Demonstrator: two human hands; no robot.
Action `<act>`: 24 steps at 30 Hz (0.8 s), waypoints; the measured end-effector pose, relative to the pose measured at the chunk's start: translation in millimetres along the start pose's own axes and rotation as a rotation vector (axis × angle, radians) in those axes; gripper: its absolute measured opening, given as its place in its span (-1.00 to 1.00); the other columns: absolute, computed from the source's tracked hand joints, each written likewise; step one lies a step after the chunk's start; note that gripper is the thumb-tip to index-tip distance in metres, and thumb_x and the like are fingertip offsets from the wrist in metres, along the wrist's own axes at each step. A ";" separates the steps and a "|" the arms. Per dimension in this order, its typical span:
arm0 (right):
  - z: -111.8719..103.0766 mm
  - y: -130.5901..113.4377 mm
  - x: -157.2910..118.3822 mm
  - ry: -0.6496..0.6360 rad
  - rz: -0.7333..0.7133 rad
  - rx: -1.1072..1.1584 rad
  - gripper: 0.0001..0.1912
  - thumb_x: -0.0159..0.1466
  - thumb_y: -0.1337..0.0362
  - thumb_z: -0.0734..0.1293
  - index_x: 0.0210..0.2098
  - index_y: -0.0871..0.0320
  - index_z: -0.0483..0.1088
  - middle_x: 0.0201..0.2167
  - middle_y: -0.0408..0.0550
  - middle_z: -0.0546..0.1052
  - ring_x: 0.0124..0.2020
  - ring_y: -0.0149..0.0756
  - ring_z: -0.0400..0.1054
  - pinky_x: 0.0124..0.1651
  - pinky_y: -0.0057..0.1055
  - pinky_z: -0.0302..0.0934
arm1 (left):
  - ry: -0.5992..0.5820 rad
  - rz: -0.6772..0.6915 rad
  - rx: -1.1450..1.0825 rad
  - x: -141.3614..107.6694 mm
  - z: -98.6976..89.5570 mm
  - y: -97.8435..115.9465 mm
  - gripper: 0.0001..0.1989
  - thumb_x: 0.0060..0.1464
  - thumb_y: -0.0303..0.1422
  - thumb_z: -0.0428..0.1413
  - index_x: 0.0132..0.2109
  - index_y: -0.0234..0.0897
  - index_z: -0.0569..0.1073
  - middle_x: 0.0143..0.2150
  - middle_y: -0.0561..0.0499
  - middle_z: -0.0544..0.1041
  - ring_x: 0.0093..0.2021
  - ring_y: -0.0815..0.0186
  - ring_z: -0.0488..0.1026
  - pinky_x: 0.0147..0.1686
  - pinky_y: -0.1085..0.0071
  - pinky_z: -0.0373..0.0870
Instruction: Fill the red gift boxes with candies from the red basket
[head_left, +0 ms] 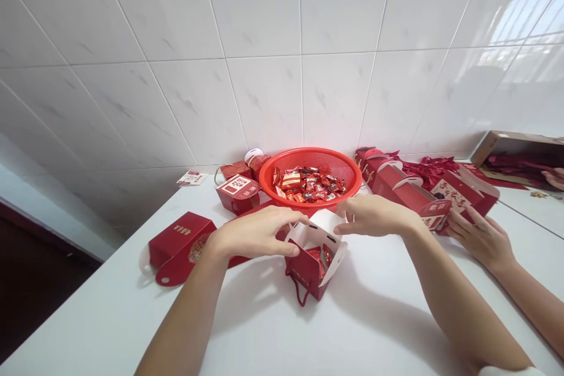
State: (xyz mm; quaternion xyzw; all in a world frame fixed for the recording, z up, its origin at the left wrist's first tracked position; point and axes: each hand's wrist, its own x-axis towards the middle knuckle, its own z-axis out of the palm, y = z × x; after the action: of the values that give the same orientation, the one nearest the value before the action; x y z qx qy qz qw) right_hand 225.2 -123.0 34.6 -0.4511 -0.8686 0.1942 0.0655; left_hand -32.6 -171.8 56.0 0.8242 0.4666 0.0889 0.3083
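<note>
Currently straddling left side of open red box [307,273] with left hand [255,230], thumb and fingers apart. At white flap [324,220] with right hand [375,215], can't tell whether clamped

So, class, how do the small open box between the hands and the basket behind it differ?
The basket is round; the box is angular. The basket is wider than the box. The basket has perforated walls; the box shows solid red panels. Both are red outside, open on top and hold red-wrapped pieces.
</note>
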 end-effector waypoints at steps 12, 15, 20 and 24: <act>9.1 -47.6 -15.6 -0.292 -0.331 -0.139 -0.44 0.20 -0.24 0.35 -0.10 0.08 0.54 -0.29 -0.02 0.48 -0.35 -0.24 0.35 -0.35 -0.41 0.12 | -0.073 -0.256 0.272 11.6 14.7 7.2 -0.40 -0.03 -0.25 0.19 0.19 -0.15 0.30 0.07 -0.10 0.50 0.06 0.00 0.44 -0.18 0.32 0.37; 17.6 -53.3 -13.4 -0.283 -0.279 -0.230 -0.47 0.20 -0.23 0.35 -0.20 0.11 0.55 -0.30 -0.01 0.45 -0.39 -0.26 0.34 -0.38 -0.41 0.08 | -0.024 -0.284 0.338 9.4 12.6 6.7 -0.61 -0.01 -0.19 0.17 -0.02 -0.19 0.36 -0.10 -0.08 0.51 -0.09 0.04 0.46 -0.31 0.34 0.31; 20.9 -58.9 -11.2 -0.203 -0.220 -0.308 -0.55 0.26 -0.15 0.35 -0.22 0.14 0.51 -0.32 -0.01 0.49 -0.38 -0.22 0.38 -0.39 -0.39 0.08 | -0.023 -0.187 0.299 5.5 8.9 8.1 -0.82 0.04 -0.24 0.11 -0.37 -0.22 0.30 -0.32 0.01 0.47 -0.29 0.21 0.42 -0.43 0.37 0.17; 21.5 -57.4 -9.9 -0.142 -0.097 -0.347 -0.50 0.17 -0.18 0.42 -0.21 0.15 0.46 -0.33 0.02 0.52 -0.34 -0.12 0.43 -0.38 -0.36 0.11 | -0.116 -0.107 0.224 7.1 12.5 11.6 -0.70 0.16 -0.18 0.01 -0.46 -0.23 0.25 -0.44 0.04 0.41 -0.45 0.31 0.31 -0.50 0.36 0.09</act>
State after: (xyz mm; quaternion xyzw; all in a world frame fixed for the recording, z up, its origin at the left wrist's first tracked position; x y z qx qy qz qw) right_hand 181.2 -166.7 38.3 -0.3986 -0.9122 0.0693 -0.0654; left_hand -15.0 -175.6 52.0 0.8312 0.4981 -0.0282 0.2453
